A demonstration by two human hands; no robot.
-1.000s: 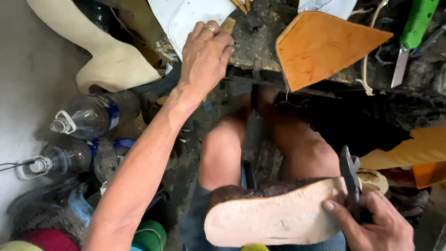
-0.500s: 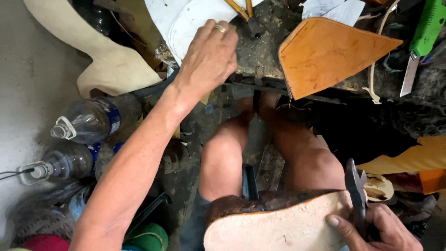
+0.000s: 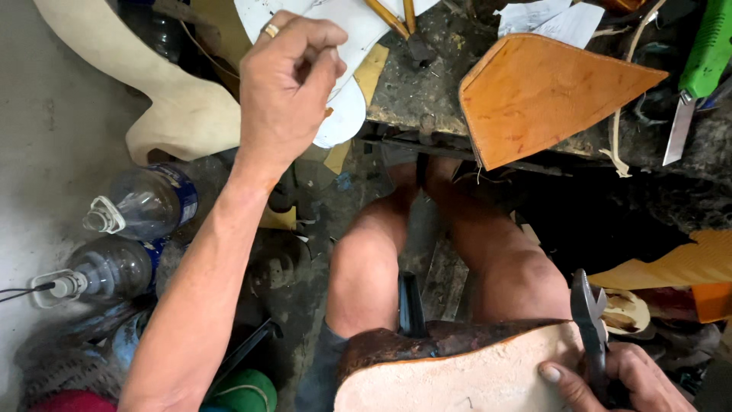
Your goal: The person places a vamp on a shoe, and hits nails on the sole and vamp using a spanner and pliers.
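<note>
Since the earlier frame, left hand [image 3: 286, 80] has lifted off the counter [image 3: 427, 91], fingers now pinched together at the tips; any item between them is too small to tell. It hovers above a white paper pattern [image 3: 343, 114] at 11 o'clock. Right hand [image 3: 618, 381], at 5 o'clock, grips dark pincers [image 3: 589, 320] against the pale sole [image 3: 465, 378] of a brown shoe on the lap. An orange leather piece [image 3: 541, 91] lies at 1 o'clock.
</note>
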